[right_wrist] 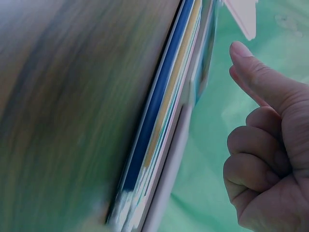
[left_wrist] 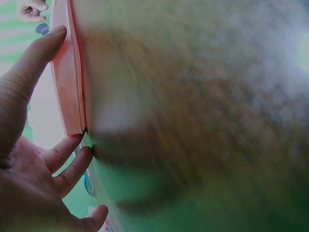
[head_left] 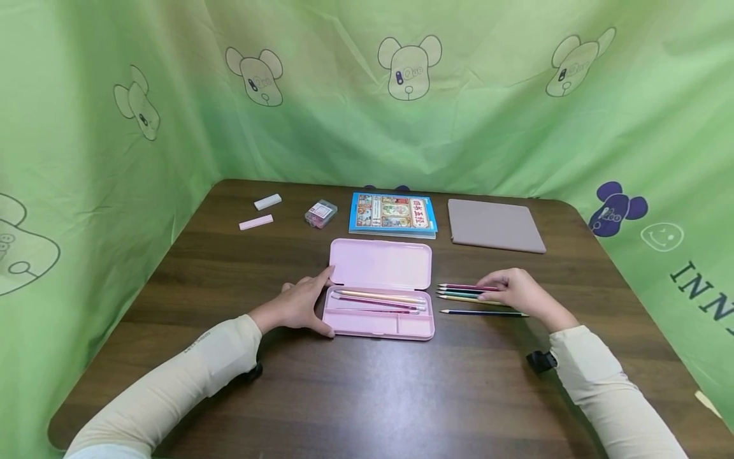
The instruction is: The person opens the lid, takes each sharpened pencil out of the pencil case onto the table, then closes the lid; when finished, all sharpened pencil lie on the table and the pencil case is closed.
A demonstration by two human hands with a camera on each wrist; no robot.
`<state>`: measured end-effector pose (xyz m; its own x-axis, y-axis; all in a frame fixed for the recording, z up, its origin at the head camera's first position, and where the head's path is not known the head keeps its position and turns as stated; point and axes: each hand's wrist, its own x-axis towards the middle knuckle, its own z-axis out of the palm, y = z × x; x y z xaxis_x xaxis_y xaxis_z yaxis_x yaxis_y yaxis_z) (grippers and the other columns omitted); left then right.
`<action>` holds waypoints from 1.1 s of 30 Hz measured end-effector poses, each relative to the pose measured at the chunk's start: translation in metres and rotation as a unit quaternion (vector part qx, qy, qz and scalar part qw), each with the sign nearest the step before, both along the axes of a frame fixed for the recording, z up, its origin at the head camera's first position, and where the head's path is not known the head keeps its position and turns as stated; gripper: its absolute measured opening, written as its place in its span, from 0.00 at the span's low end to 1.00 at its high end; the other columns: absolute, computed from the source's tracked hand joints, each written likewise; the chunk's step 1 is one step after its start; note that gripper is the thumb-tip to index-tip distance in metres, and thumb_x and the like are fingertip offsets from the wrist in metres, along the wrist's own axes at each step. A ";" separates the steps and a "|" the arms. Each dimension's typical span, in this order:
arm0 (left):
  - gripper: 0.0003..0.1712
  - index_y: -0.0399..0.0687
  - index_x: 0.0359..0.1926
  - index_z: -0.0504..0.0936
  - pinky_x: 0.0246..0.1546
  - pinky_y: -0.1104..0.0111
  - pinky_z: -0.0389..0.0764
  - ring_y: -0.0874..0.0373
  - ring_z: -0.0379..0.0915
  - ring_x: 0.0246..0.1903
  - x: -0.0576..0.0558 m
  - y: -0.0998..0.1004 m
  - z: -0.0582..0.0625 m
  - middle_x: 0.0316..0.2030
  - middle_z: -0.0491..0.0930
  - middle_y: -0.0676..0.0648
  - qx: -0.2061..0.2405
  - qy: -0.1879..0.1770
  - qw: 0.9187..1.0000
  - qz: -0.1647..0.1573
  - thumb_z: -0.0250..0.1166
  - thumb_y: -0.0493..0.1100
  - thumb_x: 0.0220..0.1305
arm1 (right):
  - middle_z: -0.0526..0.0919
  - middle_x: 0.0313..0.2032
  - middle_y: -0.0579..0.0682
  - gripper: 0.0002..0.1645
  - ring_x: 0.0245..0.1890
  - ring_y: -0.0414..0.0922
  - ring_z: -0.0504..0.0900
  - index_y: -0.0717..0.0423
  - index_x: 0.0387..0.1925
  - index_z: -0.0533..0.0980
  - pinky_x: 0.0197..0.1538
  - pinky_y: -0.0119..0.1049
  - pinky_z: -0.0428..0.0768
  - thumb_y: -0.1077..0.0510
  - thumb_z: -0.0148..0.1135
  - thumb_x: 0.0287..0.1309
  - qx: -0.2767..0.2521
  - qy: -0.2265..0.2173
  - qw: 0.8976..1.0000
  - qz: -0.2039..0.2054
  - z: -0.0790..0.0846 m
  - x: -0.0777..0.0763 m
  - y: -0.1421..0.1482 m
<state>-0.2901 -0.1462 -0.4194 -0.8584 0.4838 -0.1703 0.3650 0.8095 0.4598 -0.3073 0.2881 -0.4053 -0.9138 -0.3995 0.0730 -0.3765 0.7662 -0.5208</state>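
An open pink pencil case (head_left: 358, 323) lies mid-table with its lid (head_left: 381, 263) folded back. Several pencils (head_left: 378, 302) fill its long compartment. My left hand (head_left: 298, 305) spans the case's left end, thumb at the near corner and fingers by the hinge; in the left wrist view the fingers are fairly straight. To the right of the case, my right hand (head_left: 518, 293) is over a row of loose pencils (head_left: 459, 294), thumb and index finger a little apart above them. Its other fingers (right_wrist: 256, 140) are curled. A dark blue pencil (head_left: 482, 313) lies apart, nearer me.
Behind the case lie a blue comic-style book (head_left: 392, 213) and a flat grey-pink rectangle (head_left: 496, 224). Farther left are a small clear box (head_left: 321, 213), a white block (head_left: 267, 202) and a pink strip (head_left: 255, 222). A green printed curtain (head_left: 332, 127) surrounds the table.
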 end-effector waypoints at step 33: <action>0.73 0.46 0.72 0.40 0.48 0.48 0.58 0.48 0.58 0.63 0.000 0.002 0.000 0.64 0.66 0.51 -0.005 -0.003 1.000 0.002 0.76 0.63 0.33 | 0.84 0.28 0.43 0.09 0.25 0.37 0.73 0.51 0.33 0.84 0.32 0.31 0.74 0.53 0.69 0.48 0.103 -0.090 0.982 0.132 -0.006 -0.010 -0.107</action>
